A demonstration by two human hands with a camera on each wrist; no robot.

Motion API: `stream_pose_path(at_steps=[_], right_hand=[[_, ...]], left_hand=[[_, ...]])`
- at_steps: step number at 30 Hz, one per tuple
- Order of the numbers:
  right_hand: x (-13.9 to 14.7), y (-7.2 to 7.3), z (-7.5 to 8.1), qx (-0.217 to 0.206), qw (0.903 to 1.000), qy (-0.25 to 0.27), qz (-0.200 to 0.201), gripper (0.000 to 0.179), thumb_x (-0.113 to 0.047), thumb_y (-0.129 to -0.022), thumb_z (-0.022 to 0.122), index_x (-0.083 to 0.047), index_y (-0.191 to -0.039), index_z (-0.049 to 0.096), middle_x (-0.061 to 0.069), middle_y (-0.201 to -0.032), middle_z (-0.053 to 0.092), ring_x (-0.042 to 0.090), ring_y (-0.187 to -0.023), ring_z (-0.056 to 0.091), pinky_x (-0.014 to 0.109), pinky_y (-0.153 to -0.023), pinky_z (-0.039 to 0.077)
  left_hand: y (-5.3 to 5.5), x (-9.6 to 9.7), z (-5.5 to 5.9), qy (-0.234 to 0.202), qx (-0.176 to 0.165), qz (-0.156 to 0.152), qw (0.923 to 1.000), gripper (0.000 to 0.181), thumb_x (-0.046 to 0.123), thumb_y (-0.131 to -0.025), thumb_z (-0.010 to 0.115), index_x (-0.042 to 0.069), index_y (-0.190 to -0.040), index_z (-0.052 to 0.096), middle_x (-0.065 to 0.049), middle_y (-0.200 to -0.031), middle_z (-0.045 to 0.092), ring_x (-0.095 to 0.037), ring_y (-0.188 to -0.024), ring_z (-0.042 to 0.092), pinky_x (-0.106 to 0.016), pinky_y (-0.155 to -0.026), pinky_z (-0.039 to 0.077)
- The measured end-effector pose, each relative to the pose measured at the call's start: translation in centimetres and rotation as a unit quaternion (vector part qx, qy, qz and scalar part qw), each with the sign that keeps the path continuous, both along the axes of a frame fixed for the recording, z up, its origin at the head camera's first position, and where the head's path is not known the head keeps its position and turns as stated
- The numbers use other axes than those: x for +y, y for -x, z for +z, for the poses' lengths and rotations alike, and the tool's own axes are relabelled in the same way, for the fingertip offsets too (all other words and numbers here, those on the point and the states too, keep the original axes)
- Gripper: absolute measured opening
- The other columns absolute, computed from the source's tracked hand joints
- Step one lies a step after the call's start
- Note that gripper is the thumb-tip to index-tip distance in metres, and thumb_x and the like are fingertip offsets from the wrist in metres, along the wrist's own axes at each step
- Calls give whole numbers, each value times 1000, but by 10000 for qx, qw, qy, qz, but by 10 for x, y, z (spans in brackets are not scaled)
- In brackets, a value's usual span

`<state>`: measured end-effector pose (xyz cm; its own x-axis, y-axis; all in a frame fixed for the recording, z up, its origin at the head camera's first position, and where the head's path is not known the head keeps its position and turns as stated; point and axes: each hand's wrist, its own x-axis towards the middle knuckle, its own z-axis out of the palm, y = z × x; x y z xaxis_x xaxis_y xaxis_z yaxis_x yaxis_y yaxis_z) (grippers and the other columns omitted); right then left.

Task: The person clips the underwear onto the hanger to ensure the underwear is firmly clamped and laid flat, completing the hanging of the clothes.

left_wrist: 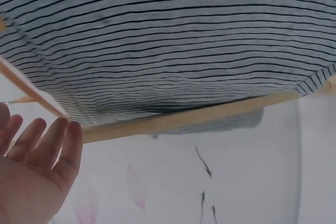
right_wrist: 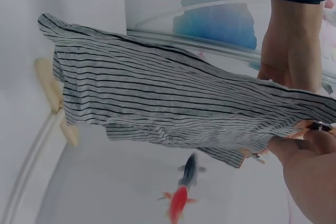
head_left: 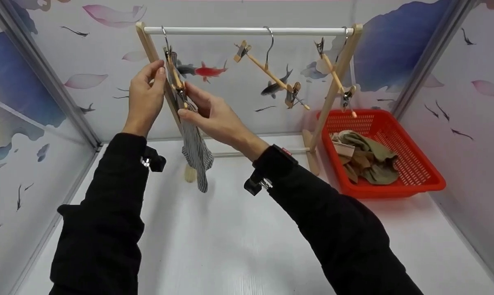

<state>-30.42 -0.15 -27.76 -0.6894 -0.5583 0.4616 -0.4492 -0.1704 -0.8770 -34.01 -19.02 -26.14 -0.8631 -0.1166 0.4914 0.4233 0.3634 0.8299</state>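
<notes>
Striped garment (head_left: 196, 157) hangs from clip hanger (head_left: 172, 70), left of centre in head frame. Right grip (head_left: 217, 114) pinches the hanger's lower clip (head_left: 181, 93) at the garment's edge; left grip (head_left: 145, 97) released, loosely bent beside rack post (head_left: 148, 46).

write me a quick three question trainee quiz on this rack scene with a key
1. True or false: the striped garment hangs at the leftmost hanger.
2. Pick one: relative to the rack, where is the red basket? a) past its left end b) on top of it c) at its right end
3. Fill in: the white rail carries ___ hangers in all.

Key: 1 true; 2 c; 3 three.
</notes>
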Motion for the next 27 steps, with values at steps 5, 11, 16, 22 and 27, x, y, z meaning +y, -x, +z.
stream_pose_path(at_steps=[5, 11, 16, 22, 27], right_hand=[[21, 6, -3, 531, 9963, -671, 51, 69, -10, -102, 62, 4, -157, 24, 14, -164, 27, 9, -147, 31, 22, -115, 29], [59, 12, -3, 1045, 9819, -1539, -362, 61, -21, -104, 60, 0, -155, 34, 11, -161, 35, 10, -147, 31, 22, -116, 25], [99, 22, -15, 1234, 9597, -2445, -632, 55, -24, -106, 58, -3, -154, 41, 8, -158, 41, 14, -146, 35, 29, -117, 27], [162, 32, -38, 1245, 8921, -4337, -209, 45, -22, -105, 58, -5, -147, 53, 12, -147, 54, 27, -134, 53, 44, -108, 43], [222, 39, -44, 919, 8486, -5198, -347, 37, -19, -103, 62, -6, -138, 63, 14, -132, 66, 27, -116, 66, 44, -94, 54]], left_hand=[[-16, 6, 14, 462, 427, 11, 9980, 42, 27, -108, 51, 6, -143, 56, -8, -140, 59, -21, -125, 59, -34, -105, 45], [-34, 20, 26, 1266, 1607, -148, 9787, 36, 22, -107, 54, 6, -138, 61, -5, -138, 62, -15, -122, 59, -27, -103, 44], [-52, 41, 28, 2500, 2960, -113, 9218, 31, 20, -105, 57, 2, -128, 66, -12, -127, 65, -24, -121, 57, -36, -105, 42], [-83, 79, 14, 3565, 3686, -362, 8577, 22, 15, -101, 63, 2, -117, 70, -15, -116, 66, -33, -110, 59, -44, -97, 46], [-104, 112, -5, 3928, 4011, -853, 8231, 18, 12, -100, 62, 4, -113, 72, -14, -110, 69, -30, -102, 63, -41, -89, 53]])
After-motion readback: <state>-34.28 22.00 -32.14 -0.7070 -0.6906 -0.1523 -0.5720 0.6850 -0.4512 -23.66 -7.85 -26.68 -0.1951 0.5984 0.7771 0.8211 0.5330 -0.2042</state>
